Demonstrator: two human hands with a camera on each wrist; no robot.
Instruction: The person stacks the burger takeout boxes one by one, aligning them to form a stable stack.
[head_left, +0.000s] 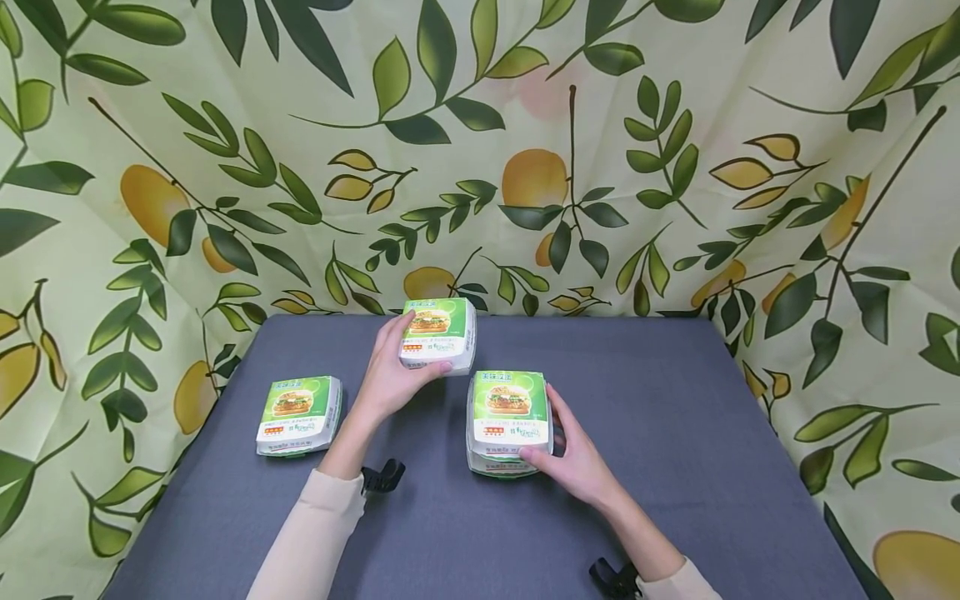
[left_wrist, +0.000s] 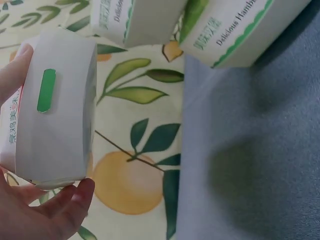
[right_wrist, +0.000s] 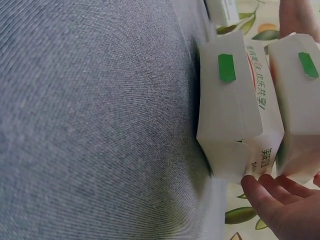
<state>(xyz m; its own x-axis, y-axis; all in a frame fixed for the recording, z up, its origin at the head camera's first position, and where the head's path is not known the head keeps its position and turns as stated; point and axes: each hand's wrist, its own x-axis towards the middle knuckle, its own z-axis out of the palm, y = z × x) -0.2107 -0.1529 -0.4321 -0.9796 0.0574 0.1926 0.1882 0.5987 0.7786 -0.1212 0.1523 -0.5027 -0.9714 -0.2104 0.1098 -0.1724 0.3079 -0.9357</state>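
My left hand [head_left: 397, 371] grips a green-and-white hamburger box [head_left: 438, 333], held up above the far part of the table. The left wrist view shows the thumb and fingers on opposite faces of that box [left_wrist: 60, 107]. In front of it and to the right, an upper hamburger box [head_left: 512, 408] sits on a lower one [head_left: 502, 465]. My right hand [head_left: 573, 458] holds the upper box's right corner, its thumb on the front. From the right wrist, the lower box [right_wrist: 227, 100] lies against the table and the upper box [right_wrist: 300, 105] rests on it.
Another hamburger box [head_left: 300, 415] lies alone at the left of the table [head_left: 675, 433], which has a grey-blue cover. Behind and beside the table hangs a leaf-and-fruit patterned cloth [head_left: 600, 167].
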